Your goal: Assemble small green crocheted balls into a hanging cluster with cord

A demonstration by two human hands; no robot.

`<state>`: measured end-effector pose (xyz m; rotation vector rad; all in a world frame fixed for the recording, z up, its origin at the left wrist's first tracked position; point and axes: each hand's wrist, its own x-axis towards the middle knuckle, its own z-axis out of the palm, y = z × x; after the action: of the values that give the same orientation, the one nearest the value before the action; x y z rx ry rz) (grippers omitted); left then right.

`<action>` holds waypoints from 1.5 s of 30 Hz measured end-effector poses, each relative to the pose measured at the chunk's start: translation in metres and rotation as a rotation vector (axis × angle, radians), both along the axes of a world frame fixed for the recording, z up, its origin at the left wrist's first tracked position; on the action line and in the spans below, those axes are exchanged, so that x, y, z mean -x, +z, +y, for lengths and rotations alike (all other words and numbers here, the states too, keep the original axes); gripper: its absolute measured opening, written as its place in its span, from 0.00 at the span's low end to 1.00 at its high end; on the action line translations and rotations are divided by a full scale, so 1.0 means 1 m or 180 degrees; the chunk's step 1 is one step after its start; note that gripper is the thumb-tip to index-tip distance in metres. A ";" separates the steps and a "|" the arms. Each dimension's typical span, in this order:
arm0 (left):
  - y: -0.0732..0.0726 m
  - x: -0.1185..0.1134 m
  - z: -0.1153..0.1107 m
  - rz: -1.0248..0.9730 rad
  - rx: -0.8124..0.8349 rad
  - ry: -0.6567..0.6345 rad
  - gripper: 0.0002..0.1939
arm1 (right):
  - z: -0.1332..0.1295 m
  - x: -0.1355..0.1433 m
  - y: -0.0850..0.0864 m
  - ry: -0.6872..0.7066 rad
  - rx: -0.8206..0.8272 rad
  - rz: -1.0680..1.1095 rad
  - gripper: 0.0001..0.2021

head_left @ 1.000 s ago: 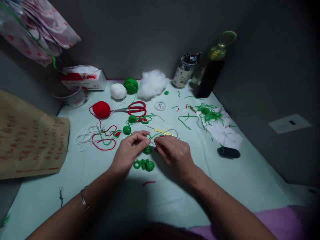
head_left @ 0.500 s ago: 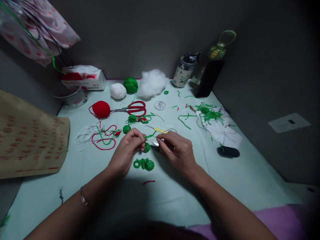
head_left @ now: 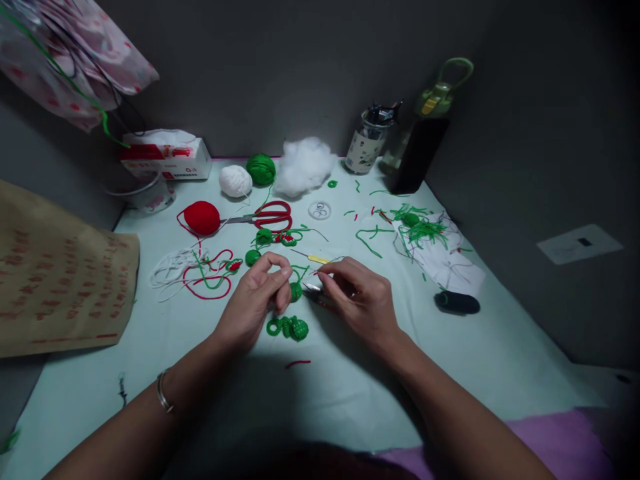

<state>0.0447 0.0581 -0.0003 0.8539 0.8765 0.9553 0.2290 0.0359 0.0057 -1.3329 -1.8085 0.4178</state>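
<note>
My left hand is closed, thumb against curled index finger; what it pinches, if anything, is too small to name. Right beside its fingertips is a green crocheted ball with a green yarn strand above it. My right hand is closed in a pinch around something thin that I cannot make out. Silver pointed blades show under its fingers, their dark handle partly hidden by the hand. Just beyond lies a crochet hook with a yellow handle. Small green crocheted pieces lie nearer me.
Red-handled scissors, a red yarn ball, a white yarn ball, a green yarn ball and white stuffing lie farther back. Yarn scraps are at right. A bottle and pen jar stand behind.
The pale glint between my hands has gone, and the green strand there hangs differently. My right fingertips have shifted slightly right; my left hand has stayed nearly in place.
</note>
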 end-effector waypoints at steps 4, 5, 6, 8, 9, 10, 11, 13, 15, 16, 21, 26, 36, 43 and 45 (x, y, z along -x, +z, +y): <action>-0.005 0.001 0.002 0.0239 -0.0239 -0.0020 0.09 | -0.001 0.001 0.003 0.0063 0.0125 0.0176 0.07; -0.006 0.001 0.003 0.0333 -0.0249 -0.0120 0.11 | -0.001 0.001 0.004 0.0104 0.0159 0.0266 0.07; -0.007 0.002 0.003 0.0439 -0.0260 -0.0275 0.13 | -0.001 0.002 0.004 0.0142 0.0200 0.0381 0.07; -0.008 0.001 0.003 0.0634 -0.0272 -0.0604 0.15 | 0.000 0.002 0.006 0.0170 0.0310 0.0669 0.05; -0.008 0.001 0.002 0.0721 -0.0272 -0.0708 0.14 | 0.000 0.002 0.007 0.0159 0.0392 0.0840 0.04; -0.008 0.001 0.001 0.0808 -0.0270 -0.0745 0.13 | 0.001 0.001 0.008 0.0138 0.0493 0.1017 0.04; -0.007 0.000 0.001 0.0897 -0.0274 -0.0736 0.13 | 0.001 0.000 0.009 0.0110 0.0592 0.1194 0.04; -0.006 -0.001 0.000 0.1057 -0.0293 -0.0674 0.11 | 0.003 -0.002 0.013 0.0084 0.0734 0.1518 0.03; -0.005 -0.002 -0.001 0.1162 -0.0315 -0.0649 0.11 | 0.004 -0.005 0.015 0.0089 0.0772 0.1751 0.03; -0.004 -0.003 -0.001 0.1185 -0.0314 -0.0654 0.10 | 0.004 -0.006 0.016 0.0096 0.0768 0.1842 0.03; -0.007 -0.004 -0.002 0.1303 -0.0359 -0.0670 0.11 | 0.004 -0.008 0.017 0.0254 0.0892 0.2426 0.03; -0.004 0.008 0.005 0.1434 -0.0671 -0.0673 0.17 | 0.002 -0.007 0.017 0.0659 0.1541 0.2949 0.07; 0.002 0.028 0.010 0.2648 -0.2061 -0.2572 0.13 | 0.007 -0.016 0.018 0.0132 0.1217 0.2887 0.09; 0.008 0.026 0.014 0.1337 -0.0728 -0.1570 0.14 | 0.007 -0.015 0.016 0.0363 0.1395 0.2768 0.05; 0.010 0.027 0.015 0.0900 -0.0368 -0.1277 0.16 | 0.006 -0.015 0.015 0.0361 0.1361 0.2570 0.05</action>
<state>0.0177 0.0730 0.0097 1.2317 0.8505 0.5450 0.2437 0.0421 0.0209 -1.0888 -1.1393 1.2559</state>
